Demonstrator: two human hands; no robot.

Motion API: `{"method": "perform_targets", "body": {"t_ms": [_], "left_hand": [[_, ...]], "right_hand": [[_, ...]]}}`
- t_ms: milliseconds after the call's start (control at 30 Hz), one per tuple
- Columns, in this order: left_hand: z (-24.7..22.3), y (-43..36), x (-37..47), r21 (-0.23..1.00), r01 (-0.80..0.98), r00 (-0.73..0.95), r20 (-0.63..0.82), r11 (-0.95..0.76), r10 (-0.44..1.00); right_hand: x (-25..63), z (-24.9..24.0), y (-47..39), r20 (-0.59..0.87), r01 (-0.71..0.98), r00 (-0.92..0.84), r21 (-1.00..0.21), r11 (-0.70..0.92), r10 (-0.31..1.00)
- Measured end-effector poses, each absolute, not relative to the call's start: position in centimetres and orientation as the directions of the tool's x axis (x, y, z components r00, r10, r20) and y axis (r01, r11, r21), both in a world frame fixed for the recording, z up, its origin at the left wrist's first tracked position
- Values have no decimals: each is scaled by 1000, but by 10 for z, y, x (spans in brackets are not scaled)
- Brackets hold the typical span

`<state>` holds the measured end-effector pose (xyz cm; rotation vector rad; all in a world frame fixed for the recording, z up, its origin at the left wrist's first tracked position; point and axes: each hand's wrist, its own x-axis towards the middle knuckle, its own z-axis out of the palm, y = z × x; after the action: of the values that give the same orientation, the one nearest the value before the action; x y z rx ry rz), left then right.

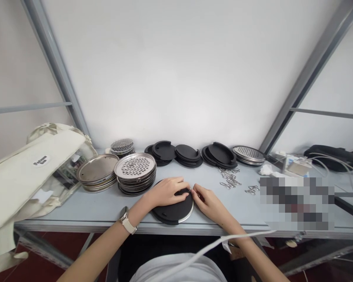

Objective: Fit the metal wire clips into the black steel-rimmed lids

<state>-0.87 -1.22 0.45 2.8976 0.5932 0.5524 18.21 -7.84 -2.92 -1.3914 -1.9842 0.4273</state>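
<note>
A round black disc (172, 210) with a silver rim showing at its lower right lies near the table's front edge. My left hand (171, 191) rests over its top, fingers bent across the black surface. At the disc's right edge, my right hand (206, 199) has its thumb and fingertips pinched together; whatever is between them is too small to make out. Just left of the disc stands a stack of grater plates (137, 168), and beside it a stack of plain metal discs (98, 170).
Stacks of black discs (163, 150) line the wall, with grater discs (248, 153) to their right. Small metal clips (230, 178) lie scattered right of centre. A cream bag (38, 168) fills the left; a white cable (206, 248) crosses in front.
</note>
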Motion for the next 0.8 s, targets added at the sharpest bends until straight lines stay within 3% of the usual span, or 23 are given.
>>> {"method": "perform_targets", "body": {"t_ms": [800], "left_hand": [[5,-13,-7,214,345,845,354,-914,402]], "right_hand": [[182,-29,-79,330,731,-206,-575,369,921]]}}
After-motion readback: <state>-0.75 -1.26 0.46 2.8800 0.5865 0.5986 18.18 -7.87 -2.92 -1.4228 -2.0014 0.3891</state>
